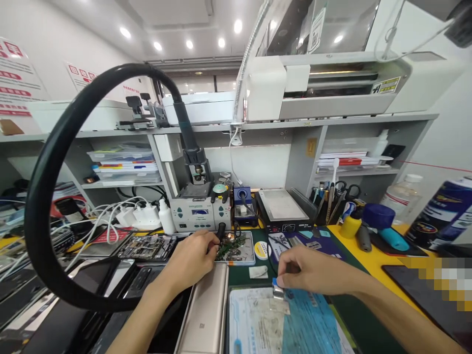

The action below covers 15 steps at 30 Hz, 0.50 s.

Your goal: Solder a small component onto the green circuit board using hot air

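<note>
My right hand pinches a small silver piece with a blue top between thumb and fingers, just above the rear edge of a white-and-blue pad. What exactly this piece is, I cannot make out. Further left, my left hand has its fingers curled together at the side of a shallow tray of green circuit boards. Whatever its fingertips hold, if anything, is hidden. Under that wrist lies a gold slab with a Mi logo. A folded white wipe lies between the hands.
A thick black hose loops across the left side. Behind the hands stand a grey rework station, a blue soldering station and a hot plate. Phones and opened devices crowd the left; bottles and a spray can stand right.
</note>
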Tool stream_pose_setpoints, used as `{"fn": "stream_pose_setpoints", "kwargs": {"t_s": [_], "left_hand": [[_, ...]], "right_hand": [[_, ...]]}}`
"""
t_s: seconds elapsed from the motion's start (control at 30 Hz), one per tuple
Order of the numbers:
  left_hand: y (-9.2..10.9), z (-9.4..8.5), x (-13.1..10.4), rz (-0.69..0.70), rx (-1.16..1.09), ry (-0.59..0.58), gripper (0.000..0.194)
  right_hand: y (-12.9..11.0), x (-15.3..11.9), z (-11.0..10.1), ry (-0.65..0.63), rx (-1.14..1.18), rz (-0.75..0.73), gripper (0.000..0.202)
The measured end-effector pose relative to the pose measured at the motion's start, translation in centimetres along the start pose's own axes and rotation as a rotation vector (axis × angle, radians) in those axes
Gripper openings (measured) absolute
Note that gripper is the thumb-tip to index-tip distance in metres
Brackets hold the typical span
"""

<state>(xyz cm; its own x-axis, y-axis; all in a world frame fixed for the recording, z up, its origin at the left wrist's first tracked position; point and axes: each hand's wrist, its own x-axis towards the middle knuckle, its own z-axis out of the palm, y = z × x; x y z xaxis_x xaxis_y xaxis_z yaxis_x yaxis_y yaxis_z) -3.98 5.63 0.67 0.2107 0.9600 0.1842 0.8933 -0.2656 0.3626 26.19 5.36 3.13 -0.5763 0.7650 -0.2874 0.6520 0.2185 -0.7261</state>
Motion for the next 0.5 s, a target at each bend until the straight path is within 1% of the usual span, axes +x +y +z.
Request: {"fn": "stream_pose_setpoints", "kwargs": {"t_s": [0.17, 0.23, 0.37, 0.5], "left_hand": [[-0.5, -0.3, 0.4, -0.003, 0.048, -0.019, 0.016], [-0.4, -0.3, 0.6, 0.009, 0.075, -0.047, 0.020], [0.6, -0.3, 1.3, 0.059, 0.149, -0.128, 0.022], [1.9, -0.7, 1.8, 0.096, 0.233, -0.181, 0.022]], "right_hand": [[0.1, -0.1, 0.3, 0.023, -0.013, -0.072, 0.021], [0.3, 0.0, 0.5, 0.030, -0.012, -0.105, 0.017], [1.0, 0.4, 0.8, 0.017, 0.003, -0.158, 0.017], [1.4, 0.7, 1.0, 0.024, 0.008, -0.182, 0.020]]}}
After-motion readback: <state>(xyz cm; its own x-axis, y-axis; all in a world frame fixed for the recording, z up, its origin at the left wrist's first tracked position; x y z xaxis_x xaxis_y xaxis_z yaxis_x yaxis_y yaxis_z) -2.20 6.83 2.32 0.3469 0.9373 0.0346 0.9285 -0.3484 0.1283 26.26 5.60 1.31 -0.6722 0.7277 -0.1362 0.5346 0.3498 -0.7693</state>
